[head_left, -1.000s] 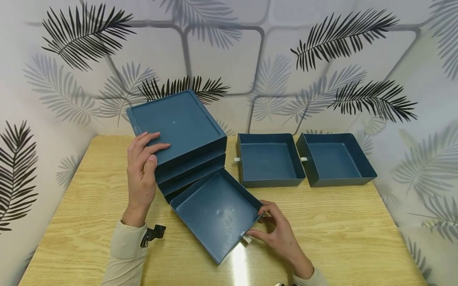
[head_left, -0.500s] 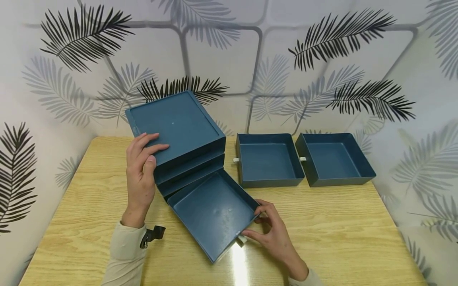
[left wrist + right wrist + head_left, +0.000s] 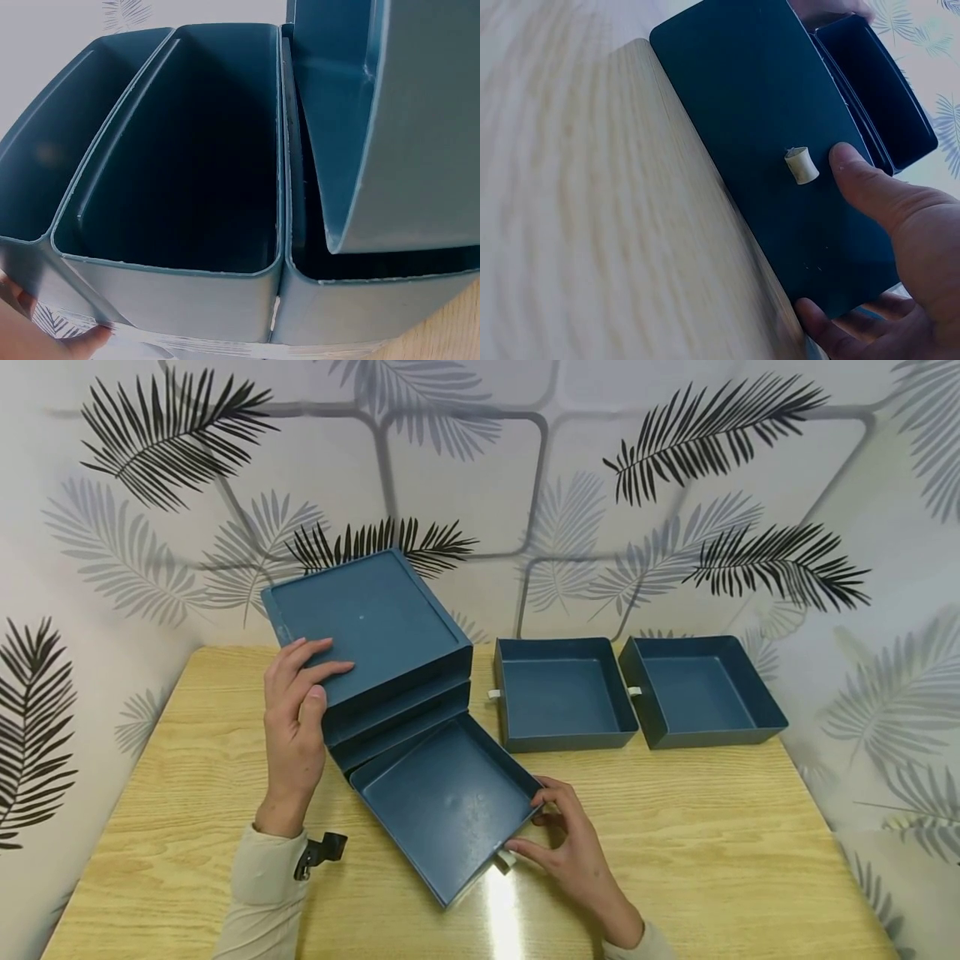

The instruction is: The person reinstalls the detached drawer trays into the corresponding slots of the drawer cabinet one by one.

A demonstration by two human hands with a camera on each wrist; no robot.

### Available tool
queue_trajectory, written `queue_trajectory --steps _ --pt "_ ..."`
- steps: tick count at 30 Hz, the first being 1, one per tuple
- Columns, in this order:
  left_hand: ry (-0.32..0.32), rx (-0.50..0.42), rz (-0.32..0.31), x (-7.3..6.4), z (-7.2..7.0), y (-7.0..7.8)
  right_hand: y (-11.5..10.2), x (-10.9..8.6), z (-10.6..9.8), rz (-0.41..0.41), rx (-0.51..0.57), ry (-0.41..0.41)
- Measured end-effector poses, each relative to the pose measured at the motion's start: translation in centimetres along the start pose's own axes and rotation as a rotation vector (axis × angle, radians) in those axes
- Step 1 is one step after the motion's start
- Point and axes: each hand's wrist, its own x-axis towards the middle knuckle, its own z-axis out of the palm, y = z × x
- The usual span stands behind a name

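A blue drawer cabinet (image 3: pixel 367 618) with stacked compartments stands at the left of the table. My left hand (image 3: pixel 294 735) rests on its left edge, fingers lying extended over the top. In the left wrist view two vacant compartments (image 3: pixel 180 165) show beside the one holding a tilted drawer (image 3: pixel 420 127). This blue drawer (image 3: pixel 450 810) sits at an angle, its rear corner in the lowest compartment. My right hand (image 3: pixel 573 852) grips its front right corner, thumb on the front panel (image 3: pixel 765 150) near the pale pull tab (image 3: pixel 802 165), fingers round the side.
Two more blue drawers, a middle one (image 3: pixel 566 693) and a right one (image 3: pixel 705 689), stand side by side at the back right of the wooden table (image 3: pixel 712 843). Behind is a leaf-patterned backdrop (image 3: pixel 465 485).
The right hand and the gripped drawer have shifted slightly left, toward the cabinet, mostly in the first half second. The left hand stays on the cabinet.
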Motion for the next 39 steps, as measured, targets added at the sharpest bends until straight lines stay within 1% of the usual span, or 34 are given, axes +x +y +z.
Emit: queue_trajectory --steps 5,20,28,39 --pt "0.001 -0.002 0.004 0.1 0.0 0.0 0.0 0.0 0.1 -0.018 -0.003 -0.001" --pt "0.000 -0.003 0.000 0.1 0.0 0.0 -0.5 0.2 1.2 0.020 -0.003 0.021" --pt "0.001 -0.005 0.002 0.1 -0.1 0.1 -0.8 0.5 1.7 0.024 0.003 0.031" --pt "0.003 -0.010 -0.003 0.2 0.0 0.2 -1.0 0.7 1.9 0.021 -0.008 0.023"
